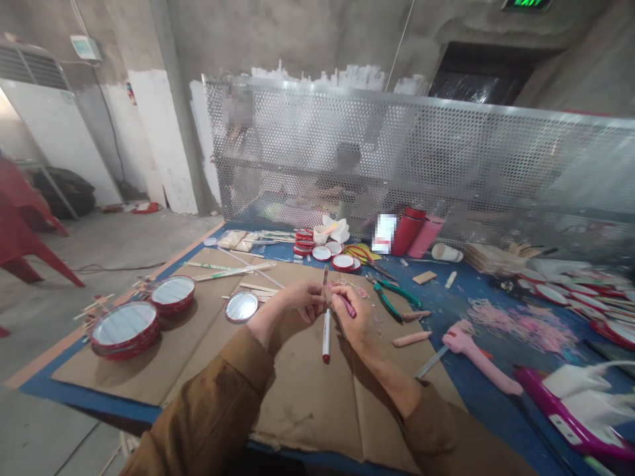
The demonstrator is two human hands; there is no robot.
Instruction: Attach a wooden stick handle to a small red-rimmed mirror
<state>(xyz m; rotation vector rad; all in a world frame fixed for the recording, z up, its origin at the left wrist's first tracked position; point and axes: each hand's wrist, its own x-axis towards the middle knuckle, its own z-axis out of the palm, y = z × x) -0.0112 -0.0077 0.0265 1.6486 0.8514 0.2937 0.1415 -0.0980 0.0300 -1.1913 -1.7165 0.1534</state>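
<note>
Left hand and right hand are held close together at the centre of the frame, raised just above a cardboard sheet, with forearms angled inward from brown sleeves. The left hand's fingers are curled shut around a white marker, whose red end hangs below the hands. The right hand's fingers are closed around a pink marker. A thin wooden stick stands upright between the hands; which hand holds it cannot be told. Red-rimmed round mirrors are laid at left of frame, and green-handled pliers lie right of the hands on a blue table.
</note>
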